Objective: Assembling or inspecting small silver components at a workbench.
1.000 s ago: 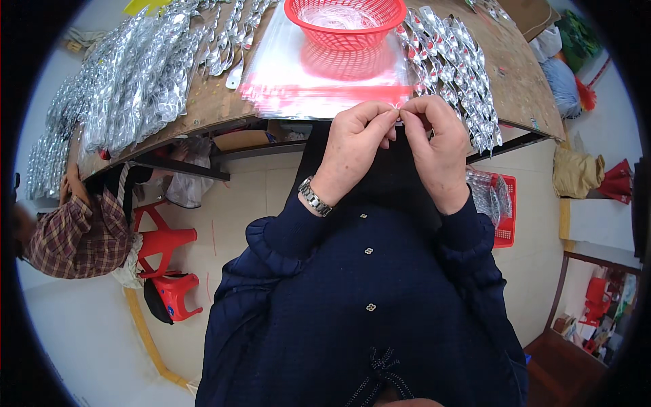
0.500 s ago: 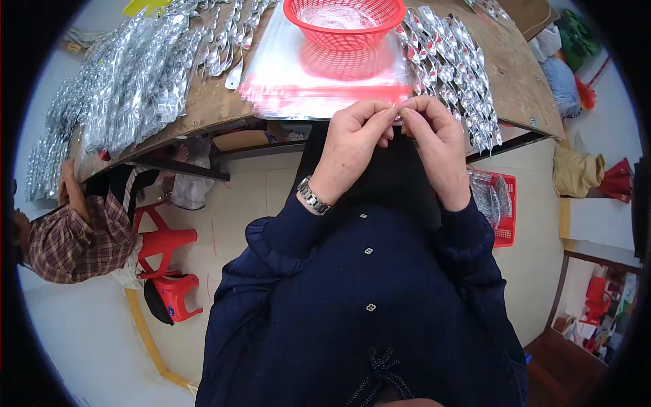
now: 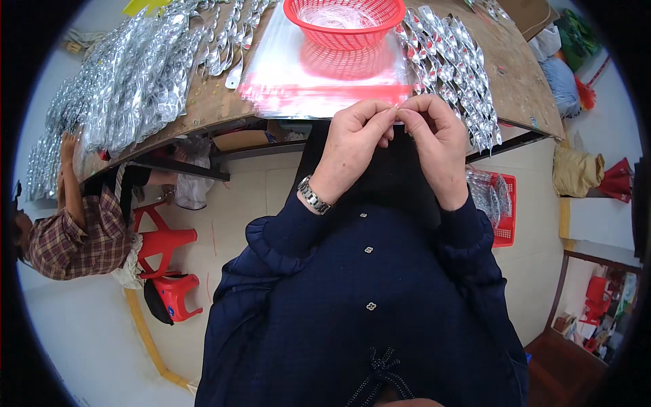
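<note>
My left hand (image 3: pixel 356 148) and my right hand (image 3: pixel 439 146) meet fingertip to fingertip just off the table's front edge. Both are closed in a pinch, and whatever lies between the tips is too small to make out. Just beyond them lies a stack of clear plastic sheets or bags (image 3: pixel 271 71) with a red band along the near side. On that stack stands a red plastic basket (image 3: pixel 344 38) with fine pale strands (image 3: pixel 339 17) inside. Shiny silver twisted strips (image 3: pixel 451 64) lie to the right of the stack, some hanging over the edge.
More silver twisted strips (image 3: pixel 139 74) are heaped on the table's left (image 3: pixel 213 102). At far left a person in a checked shirt (image 3: pixel 85 234) reaches toward that heap, near red stools (image 3: pixel 180 298). A red crate (image 3: pixel 503 234) with clear-wrapped silver items sits on the floor at right.
My hands stay pinched together, with only slight finger movement. At far left, the person's arm has risen toward the silver strips.
</note>
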{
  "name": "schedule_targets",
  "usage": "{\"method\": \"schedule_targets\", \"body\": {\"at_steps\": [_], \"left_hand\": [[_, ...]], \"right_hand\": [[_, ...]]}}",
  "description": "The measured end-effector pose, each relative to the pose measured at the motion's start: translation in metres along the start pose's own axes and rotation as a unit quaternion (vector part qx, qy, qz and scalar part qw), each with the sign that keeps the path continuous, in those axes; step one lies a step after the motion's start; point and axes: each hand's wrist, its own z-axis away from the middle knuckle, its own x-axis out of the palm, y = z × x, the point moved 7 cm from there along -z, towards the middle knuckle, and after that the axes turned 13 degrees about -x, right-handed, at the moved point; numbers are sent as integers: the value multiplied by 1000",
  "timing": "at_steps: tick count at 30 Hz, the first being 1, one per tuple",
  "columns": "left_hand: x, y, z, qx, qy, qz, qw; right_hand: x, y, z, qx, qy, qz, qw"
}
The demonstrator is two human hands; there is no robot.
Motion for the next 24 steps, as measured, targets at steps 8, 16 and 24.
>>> {"method": "schedule_targets", "body": {"at_steps": [8,16,24], "left_hand": [[1,-1,0,-10,-14,-10,1000],[-5,0,1,-2,0,-25,1000],[-21,4,4,10,5,-26,1000]], "right_hand": [[-6,3,-3,83,17,-191,978],[-33,5,-17,60,59,-418,905],[-100,-1,-39,-13,137,-370,919]]}}
